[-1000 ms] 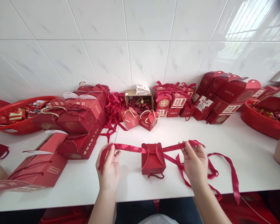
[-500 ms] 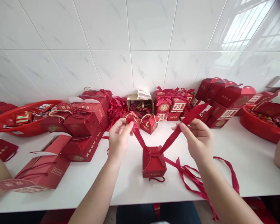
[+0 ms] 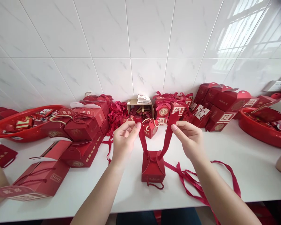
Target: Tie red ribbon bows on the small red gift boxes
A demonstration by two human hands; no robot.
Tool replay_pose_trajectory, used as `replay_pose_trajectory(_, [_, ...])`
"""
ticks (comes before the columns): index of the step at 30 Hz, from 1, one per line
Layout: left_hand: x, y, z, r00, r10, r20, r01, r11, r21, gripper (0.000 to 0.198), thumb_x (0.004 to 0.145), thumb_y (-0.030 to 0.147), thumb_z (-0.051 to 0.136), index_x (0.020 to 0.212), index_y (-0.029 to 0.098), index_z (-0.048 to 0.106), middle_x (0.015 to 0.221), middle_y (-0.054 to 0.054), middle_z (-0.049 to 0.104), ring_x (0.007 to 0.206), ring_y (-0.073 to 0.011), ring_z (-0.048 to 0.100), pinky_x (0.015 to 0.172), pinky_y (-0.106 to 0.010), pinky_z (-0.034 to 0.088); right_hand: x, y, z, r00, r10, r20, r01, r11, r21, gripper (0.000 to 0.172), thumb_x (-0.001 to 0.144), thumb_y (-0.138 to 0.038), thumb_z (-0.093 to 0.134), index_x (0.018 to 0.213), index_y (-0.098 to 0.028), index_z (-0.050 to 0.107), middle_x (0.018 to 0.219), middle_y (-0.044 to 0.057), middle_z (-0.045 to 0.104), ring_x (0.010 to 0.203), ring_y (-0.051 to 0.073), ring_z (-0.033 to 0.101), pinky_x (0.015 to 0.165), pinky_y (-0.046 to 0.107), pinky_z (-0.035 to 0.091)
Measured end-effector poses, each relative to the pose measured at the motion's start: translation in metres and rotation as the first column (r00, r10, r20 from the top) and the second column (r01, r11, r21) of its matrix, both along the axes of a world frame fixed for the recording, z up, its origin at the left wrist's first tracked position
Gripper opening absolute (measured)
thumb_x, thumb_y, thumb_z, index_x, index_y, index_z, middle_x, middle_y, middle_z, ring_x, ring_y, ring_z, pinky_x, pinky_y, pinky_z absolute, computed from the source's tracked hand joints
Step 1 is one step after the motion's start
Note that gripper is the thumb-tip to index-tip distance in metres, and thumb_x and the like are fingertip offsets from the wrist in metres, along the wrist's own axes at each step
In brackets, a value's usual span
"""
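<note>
A small dark-red gift box point(image 3: 153, 172) with a red cord loop at its front stands on the white table. A red ribbon point(image 3: 166, 140) runs through its top, and both ends rise from it. My left hand point(image 3: 126, 137) pinches one end between thumb and fingers. In my right hand point(image 3: 188, 136) the other end is pinched, its tip sticking up past the fingers. The two ends form a narrow V above the box. Several loose red ribbons point(image 3: 194, 184) lie on the table beside the box, partly behind my right forearm.
Stacked red boxes point(image 3: 81, 128) stand at left and more boxes point(image 3: 224, 103) at right. Red basins point(image 3: 32, 134) of wrapped sweets flank them. By the tiled wall are a ribbon heap point(image 3: 118, 114), an open carton point(image 3: 131, 102) and bow-tied boxes point(image 3: 164, 107). Other people's arms show at both sides.
My hands have come closer together, the right one moving inward, so the ribbon ends stand steeper. The whole view has shifted slightly. The box stays on the table.
</note>
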State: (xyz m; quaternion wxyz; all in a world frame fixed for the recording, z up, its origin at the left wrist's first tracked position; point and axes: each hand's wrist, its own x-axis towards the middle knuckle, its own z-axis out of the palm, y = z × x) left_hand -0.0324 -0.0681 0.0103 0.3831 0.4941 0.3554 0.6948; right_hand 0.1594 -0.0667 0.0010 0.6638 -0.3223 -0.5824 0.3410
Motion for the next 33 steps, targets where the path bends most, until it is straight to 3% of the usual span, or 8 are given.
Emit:
replay_pose_trajectory(11, [0.003, -0.002, 0.005, 0.999, 0.035, -0.023, -0.033, 0.997, 0.064, 0.016, 0.072, 0.035, 0.075, 0.071, 0.02, 0.07, 0.062, 0.003, 0.058, 0.061, -0.0091, 0.048, 0.059, -0.021, 0.039, 0.001, 0.002, 0.001, 0.998, 0.016, -0.054, -0.015, 1.0, 0.022, 0.011, 0.079, -0.032, 0.07, 0.073, -0.023, 0.066, 0.066, -0.002, 0.056, 0.062, 0.011, 0.049, 0.056, 0.024, 0.042])
replay_pose_trajectory(17, [0.006, -0.003, 0.008, 0.997, 0.045, -0.056, -0.042, 0.997, 0.058, 0.018, 0.072, 0.036, 0.074, 0.069, 0.02, 0.068, 0.063, 0.002, 0.06, 0.064, -0.011, 0.054, 0.061, -0.022, 0.043, -0.003, 0.002, 0.003, 0.986, 0.088, -0.145, -0.092, 0.995, -0.022, 0.01, 0.082, -0.031, 0.068, 0.078, -0.023, 0.064, 0.069, -0.003, 0.061, 0.064, 0.011, 0.057, 0.063, 0.025, 0.047])
replay_pose_trajectory(20, [0.009, -0.005, 0.012, 0.995, -0.021, -0.095, 0.026, 0.998, 0.052, 0.019, 0.077, 0.036, 0.07, 0.069, 0.02, 0.066, 0.064, 0.001, 0.063, 0.064, -0.0122, 0.058, 0.065, -0.024, 0.046, -0.007, 0.002, 0.007, 0.983, 0.13, -0.132, -0.143, 0.985, -0.097, 0.015, 0.083, -0.035, 0.066, 0.079, -0.021, 0.061, 0.064, -0.003, 0.062, 0.052, 0.011, 0.058, 0.055, 0.026, 0.05])
replay_pose_trajectory(24, [0.015, -0.009, 0.02, 0.952, -0.175, -0.253, 0.182, 0.983, 0.005, 0.021, 0.082, 0.033, 0.065, 0.067, 0.018, 0.064, 0.059, 0.0, 0.063, 0.059, -0.0142, 0.062, 0.063, -0.027, 0.05, -0.013, 0.0, 0.015, 0.986, 0.166, 0.007, -0.162, 0.971, -0.175, 0.018, 0.081, -0.035, 0.067, 0.084, -0.018, 0.064, 0.062, -0.001, 0.065, 0.041, 0.008, 0.052, 0.041, 0.021, 0.043])
replay_pose_trajectory(29, [0.02, -0.009, 0.024, 0.867, -0.177, -0.465, 0.168, 0.984, -0.063, 0.019, 0.078, 0.031, 0.068, 0.066, 0.017, 0.066, 0.058, -0.001, 0.064, 0.053, -0.0134, 0.06, 0.052, -0.024, 0.047, -0.014, -0.001, 0.011, 0.936, 0.336, 0.108, -0.329, 0.941, -0.079, 0.015, 0.083, -0.031, 0.064, 0.078, -0.019, 0.071, 0.057, -0.003, 0.058, 0.046, 0.007, 0.046, 0.043, 0.02, 0.039])
replay_pose_trajectory(33, [0.015, -0.006, 0.019, 0.873, -0.209, -0.441, 0.188, 0.978, -0.09, 0.013, 0.074, 0.028, 0.071, 0.079, 0.019, 0.063, 0.064, 0.0, 0.065, 0.06, -0.0147, 0.062, 0.058, -0.026, 0.049, -0.012, 0.003, 0.003, 0.937, 0.342, 0.073, -0.335, 0.937, -0.098, 0.017, 0.085, -0.033, 0.063, 0.095, -0.023, 0.073, 0.068, -0.001, 0.063, 0.052, 0.008, 0.05, 0.044, 0.021, 0.041])
